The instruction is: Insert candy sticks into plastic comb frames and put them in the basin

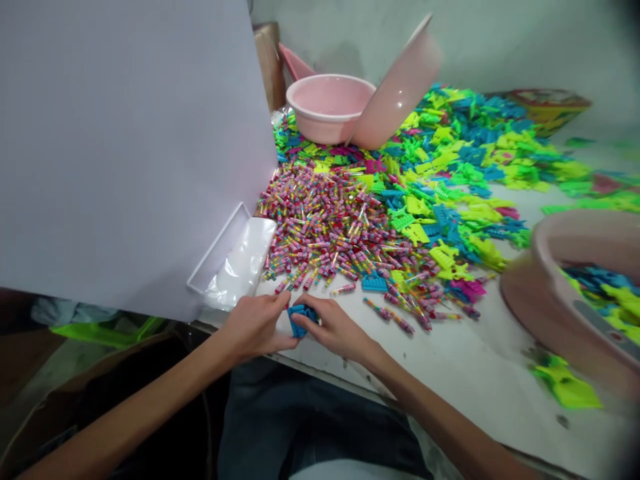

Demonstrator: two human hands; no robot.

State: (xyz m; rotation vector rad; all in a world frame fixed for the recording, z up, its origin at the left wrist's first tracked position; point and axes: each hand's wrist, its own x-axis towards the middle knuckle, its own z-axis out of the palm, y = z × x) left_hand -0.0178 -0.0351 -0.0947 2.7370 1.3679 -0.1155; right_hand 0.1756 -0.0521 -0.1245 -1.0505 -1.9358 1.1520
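Near the front edge of the white table (475, 373), my left hand (257, 325) and my right hand (333, 327) meet on a small blue plastic piece (300, 319). Both hands are closed on it with fingers pinched around it. Just beyond them lies a heap of small candy-filled tubes (330, 230) in pink and mixed colours. Farther back and to the right spreads a pile of green, yellow, blue and pink plastic pieces (450, 180). A single blue piece (374, 283) lies at the heap's near edge.
A large white board (125, 147) stands at the left, with a white tray holding clear bags (235, 263) at its foot. A pink basin (327, 107) and a tilted pink basin (395, 87) stand at the back. A pink basin of plastic pieces (580, 287) sits at the right.
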